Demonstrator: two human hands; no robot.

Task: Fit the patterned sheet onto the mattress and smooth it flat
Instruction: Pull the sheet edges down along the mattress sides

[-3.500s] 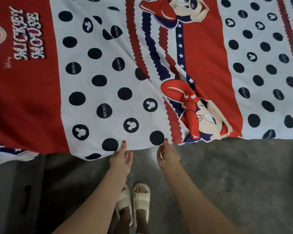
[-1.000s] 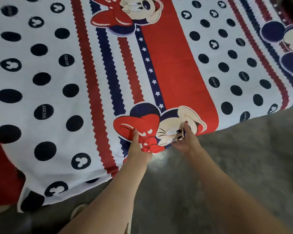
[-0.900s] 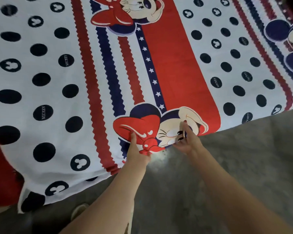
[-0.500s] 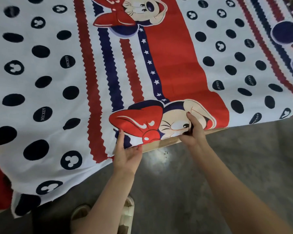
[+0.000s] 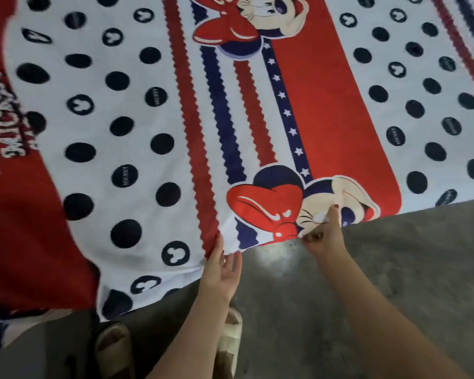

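The patterned sheet (image 5: 153,138), white with black dots, red and navy stripes and cartoon mouse prints, lies spread over the mattress, which it hides entirely. Its near edge hangs over the side toward me. My left hand (image 5: 220,266) holds that edge where the red zigzag stripe ends, thumb on top and fingers below. My right hand (image 5: 324,236) pinches the same edge at the cartoon face, thumb pressed on the print. The cloth between the two hands is pulled fairly taut.
Grey concrete floor (image 5: 381,269) fills the lower right. My feet in pale sandals (image 5: 230,335) stand close to the bed's edge. The sheet's lower left part (image 5: 39,242) droops further down than the rest.
The tan strip exposed under the lifted edge half a second ago is covered again. My left hand has shifted left along the edge, and the view has swung left.
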